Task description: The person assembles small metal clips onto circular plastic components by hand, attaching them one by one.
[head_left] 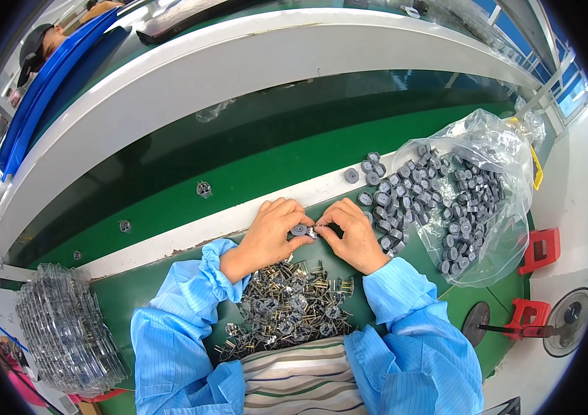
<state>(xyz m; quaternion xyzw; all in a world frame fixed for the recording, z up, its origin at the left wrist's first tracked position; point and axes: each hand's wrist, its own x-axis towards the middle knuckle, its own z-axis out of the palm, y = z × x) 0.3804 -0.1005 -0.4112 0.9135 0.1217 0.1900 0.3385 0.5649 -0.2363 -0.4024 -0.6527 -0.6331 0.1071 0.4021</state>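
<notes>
My left hand (pixel 273 232) is closed, its thumb and fingers pinching a grey round cap (pixel 299 229). Close against it, my right hand (pixel 350 234) pinches a small metallic part (pixel 313 233) at the cap's right side; whether the two pieces are joined is too small to tell. Below both hands, between my forearms, lies a heap of small parts with metal pins (pixel 294 301). To the right of my right hand, many grey round caps (pixel 394 200) spill out of a transparent plastic bag (pixel 508 228).
At the left stands a stack of transparent plastic trays (pixel 65 332). Several small loose parts, one a metallic piece (pixel 204 189), lie on the green surface beyond the white strip (pixel 169 243). A red plastic holder (pixel 539 250) sits at the right edge. Beyond the shelf, a person (pixel 43 47) is partly visible.
</notes>
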